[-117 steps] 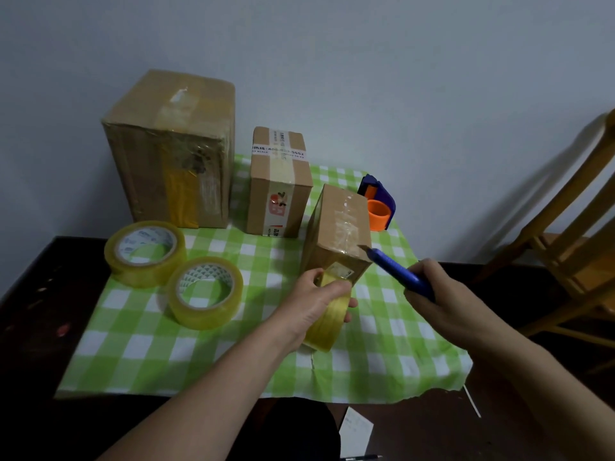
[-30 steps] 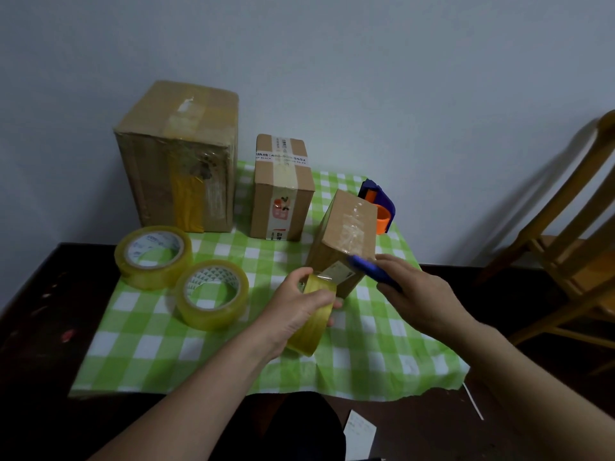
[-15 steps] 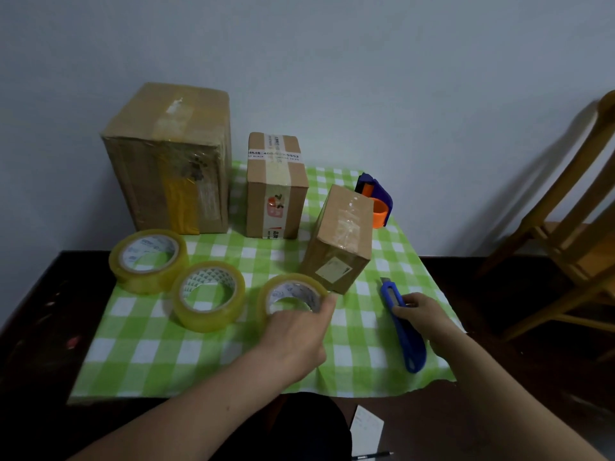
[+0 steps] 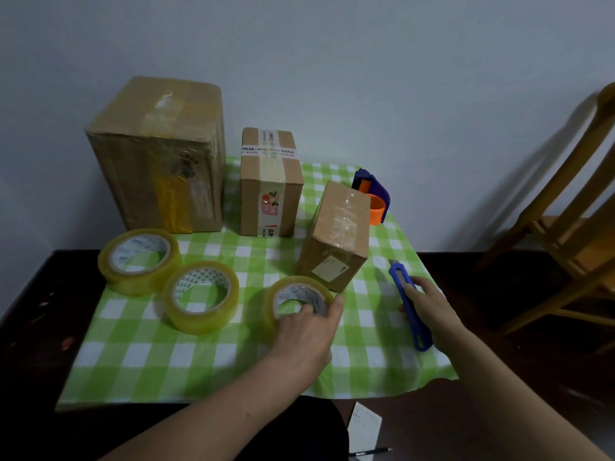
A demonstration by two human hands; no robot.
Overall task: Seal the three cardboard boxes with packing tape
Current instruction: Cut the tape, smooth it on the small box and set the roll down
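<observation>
Print on middle box [image 4: 271, 184] ends "5552" — left hand [image 4: 306, 331] grips tape roll [image 4: 301, 283], right hand [image 4: 431, 311] holds blue cutter [image 4: 401, 281].

The tape roll [image 4: 301, 292] no longer stands on edge against the small box [image 4: 336, 241]. It now lies flat just in front of it, gripped from above by the left hand [image 4: 307, 331]. The blue knife [image 4: 401, 287] is off the box's corner and lies to its right, held by the right hand [image 4: 431, 307].
</observation>
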